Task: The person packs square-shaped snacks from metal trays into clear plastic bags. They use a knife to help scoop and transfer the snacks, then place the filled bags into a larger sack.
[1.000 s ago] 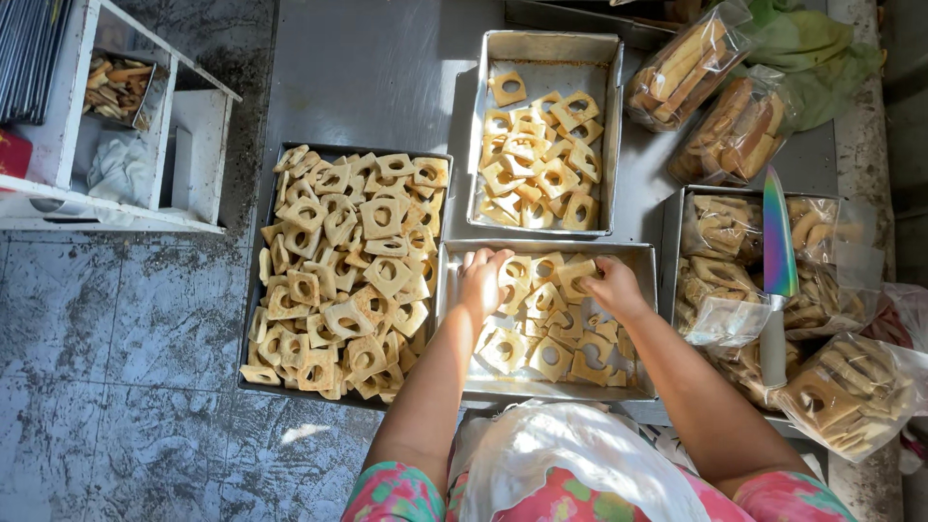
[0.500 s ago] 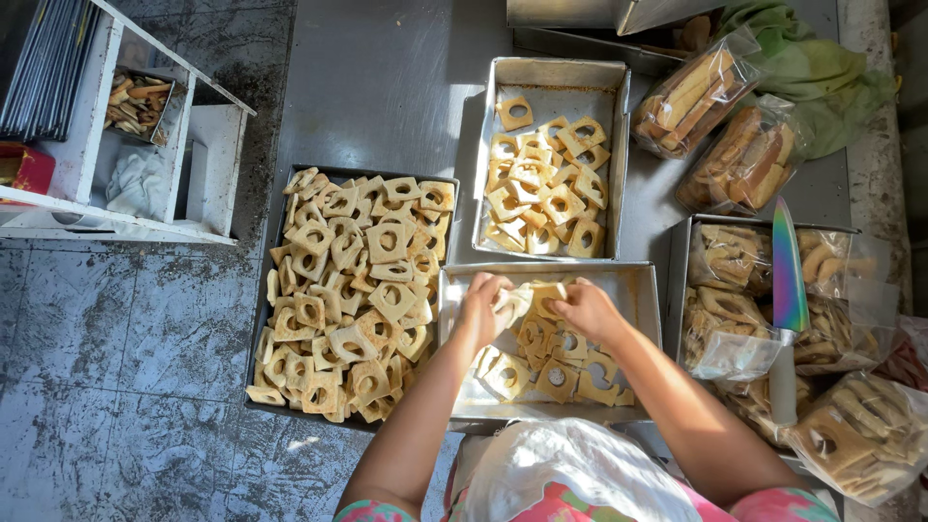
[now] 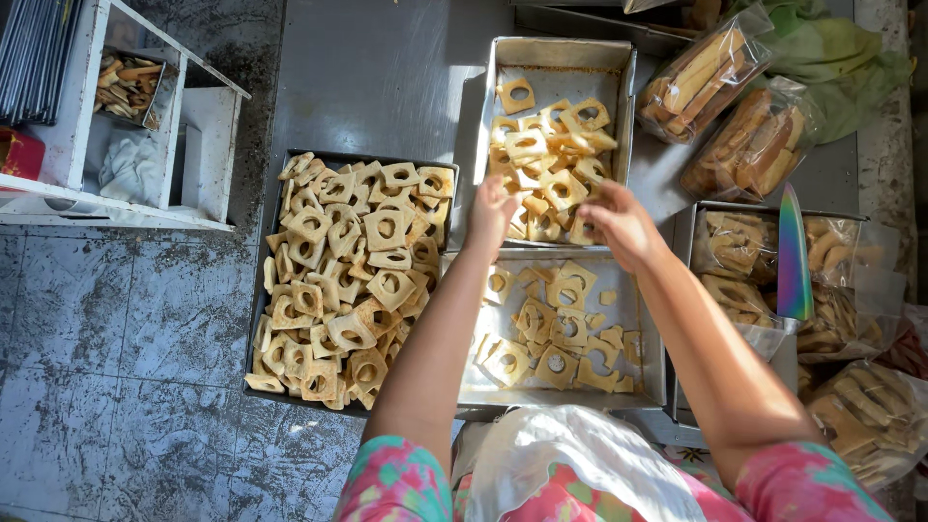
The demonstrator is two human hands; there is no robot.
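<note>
Trays: three with square holed biscuits — dark tray (image 3: 275, 290), far steel tray (image 3: 561, 58), near steel tray (image 3: 646, 329).
Left hand (image 3: 493, 208): fingers curled, grip unclear.
Right hand (image 3: 619, 220): fingers apart over far steel tray's biscuits (image 3: 546, 164).

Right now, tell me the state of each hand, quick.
Left hand: over the far tray of square biscuits, fingers curled; grip cannot be told.
Right hand: same spot, fingers curled; contents cannot be told.
</note>
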